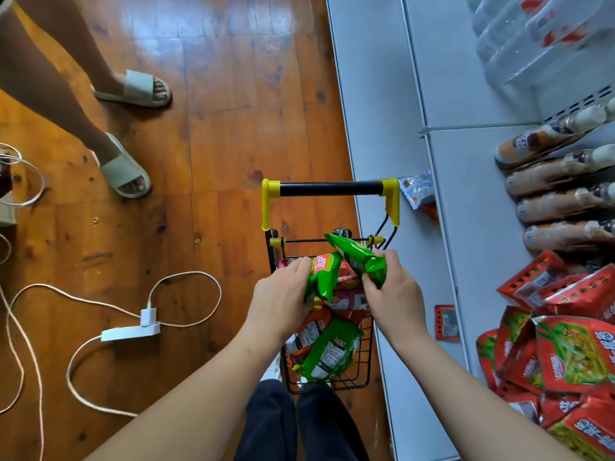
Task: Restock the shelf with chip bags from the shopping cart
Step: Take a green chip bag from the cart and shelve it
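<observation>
Gripping one crinkled green foil chip bag (322, 277) in left hand (279, 301), another green bag (361, 259) in right hand (396, 294), fingers curled round each, above black wire shopping cart (364, 361).

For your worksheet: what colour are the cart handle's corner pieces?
Yellow, on the cart handle; head view.

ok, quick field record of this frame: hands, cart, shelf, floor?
left hand: grips green chip bag
right hand: grips second green chip bag
cart: black wire, yellow-cornered handle, green and red bags inside
shelf: red chip bags, bottles
floor: power strip, cables, bystander's feet
</observation>
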A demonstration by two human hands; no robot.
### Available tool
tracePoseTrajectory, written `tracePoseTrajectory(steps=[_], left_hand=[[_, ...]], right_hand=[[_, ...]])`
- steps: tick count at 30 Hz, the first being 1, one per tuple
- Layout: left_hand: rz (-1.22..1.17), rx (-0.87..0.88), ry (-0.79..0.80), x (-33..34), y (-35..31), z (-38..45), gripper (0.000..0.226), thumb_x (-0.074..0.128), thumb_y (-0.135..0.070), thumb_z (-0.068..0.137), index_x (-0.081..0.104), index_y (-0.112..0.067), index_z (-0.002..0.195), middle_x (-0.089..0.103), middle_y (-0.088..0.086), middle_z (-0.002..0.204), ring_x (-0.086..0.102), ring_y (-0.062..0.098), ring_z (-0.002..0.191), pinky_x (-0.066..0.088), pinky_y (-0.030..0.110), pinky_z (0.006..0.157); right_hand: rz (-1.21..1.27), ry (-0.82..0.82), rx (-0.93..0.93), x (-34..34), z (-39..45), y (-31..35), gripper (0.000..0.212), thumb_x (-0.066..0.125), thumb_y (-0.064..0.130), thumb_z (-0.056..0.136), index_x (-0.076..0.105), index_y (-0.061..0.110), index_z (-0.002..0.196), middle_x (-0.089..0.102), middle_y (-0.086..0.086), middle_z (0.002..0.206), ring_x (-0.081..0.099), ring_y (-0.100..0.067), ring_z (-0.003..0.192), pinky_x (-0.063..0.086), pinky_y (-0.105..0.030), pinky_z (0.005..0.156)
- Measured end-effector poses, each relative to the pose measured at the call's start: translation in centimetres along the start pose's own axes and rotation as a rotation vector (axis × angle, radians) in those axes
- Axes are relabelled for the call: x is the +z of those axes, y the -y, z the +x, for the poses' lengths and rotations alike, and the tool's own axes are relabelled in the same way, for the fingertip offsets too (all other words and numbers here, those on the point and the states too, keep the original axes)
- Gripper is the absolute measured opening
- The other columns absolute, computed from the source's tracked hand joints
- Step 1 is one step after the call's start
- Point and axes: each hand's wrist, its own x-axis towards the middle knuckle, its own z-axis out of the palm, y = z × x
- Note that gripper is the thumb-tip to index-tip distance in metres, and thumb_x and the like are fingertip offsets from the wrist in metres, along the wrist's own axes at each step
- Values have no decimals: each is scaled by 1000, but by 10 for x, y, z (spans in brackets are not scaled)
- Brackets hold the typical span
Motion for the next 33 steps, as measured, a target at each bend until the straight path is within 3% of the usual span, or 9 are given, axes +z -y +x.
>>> tracePoseTrajectory(steps=[4, 7, 10, 12, 15, 18, 25, 29, 33], left_hand=[[-131, -161, -15, 0, -12, -9, 56, 75, -39, 78, 51, -18, 124, 55, 1, 140, 50, 22, 131, 55, 35, 81], [-402, -244, 135, -2, -29, -6, 36, 70, -39, 79, 51, -17, 99, 36, 11, 155, 31, 28, 145, 35, 47, 115], [-887, -371, 417, -11, -39, -2, 38, 69, -38, 81, 47, -15, 101, 61, 11, 123, 63, 16, 100, 55, 38, 85], [-1055, -396, 521, -22, -42, -1, 40, 63, -43, 91, 45, -9, 104, 61, 3, 94, 59, 10, 75, 51, 23, 66], [-1130, -431, 525, -29, -40, -2, 38, 44, -47, 101, 50, -10, 107, 60, 3, 104, 57, 9, 84, 43, 21, 67], [-1232, -446, 462, -27, -35, -7, 33, 57, -41, 96, 41, -12, 100, 62, 8, 99, 66, 14, 80, 55, 27, 67], [-1177, -537, 441, -11, -21, -8, 136, 85, -73, 44, 4, -48, 150, 55, 5, 137, 56, 18, 125, 42, 45, 111], [-1301, -566, 406, -6, -23, -9, 129, 89, -69, 40, 18, -52, 146, 55, 4, 136, 60, 22, 122, 47, 47, 107], [-1402, -586, 339, -7, -31, -14, 112, 88, -61, 51, 24, -47, 141, 56, 1, 129, 67, 20, 107, 60, 38, 85]], right_hand=[[312, -17, 190, -2, -19, 18, 21, 62, 29, 92, 53, 20, 109, 62, 6, 82, 57, -2, 65, 38, -12, 54], [546, 40, 321, 7, -30, 30, 14, 60, 32, 94, 51, 23, 92, 62, 4, 78, 59, 2, 68, 44, -11, 56], [869, 48, 592, 18, -29, 26, 10, 59, 35, 94, 55, 27, 99, 68, -2, 95, 67, -20, 90, 57, -38, 79], [1029, 28, 701, 18, -23, 22, 13, 62, 32, 94, 60, 28, 105, 71, -5, 101, 69, -25, 94, 57, -43, 82], [1127, 66, 720, 13, -15, 19, 23, 66, 27, 91, 62, 23, 113, 74, -8, 101, 73, -24, 88, 58, -35, 70], [1159, 139, 732, 8, -13, 22, 24, 65, 25, 91, 61, 17, 113, 74, -8, 92, 74, -19, 71, 56, -29, 57], [1093, 212, 682, 5, -18, 20, 33, 64, 36, 91, 61, 20, 120, 75, -9, 101, 75, -23, 83, 60, -35, 67], [973, 221, 588, 3, -20, 23, 50, 65, 59, 73, 62, 32, 115, 74, -3, 105, 73, -23, 92, 59, -47, 85], [839, 190, 533, 2, -23, 30, 21, 54, 41, 96, 59, 32, 114, 70, -2, 109, 69, -22, 98, 57, -43, 88]])
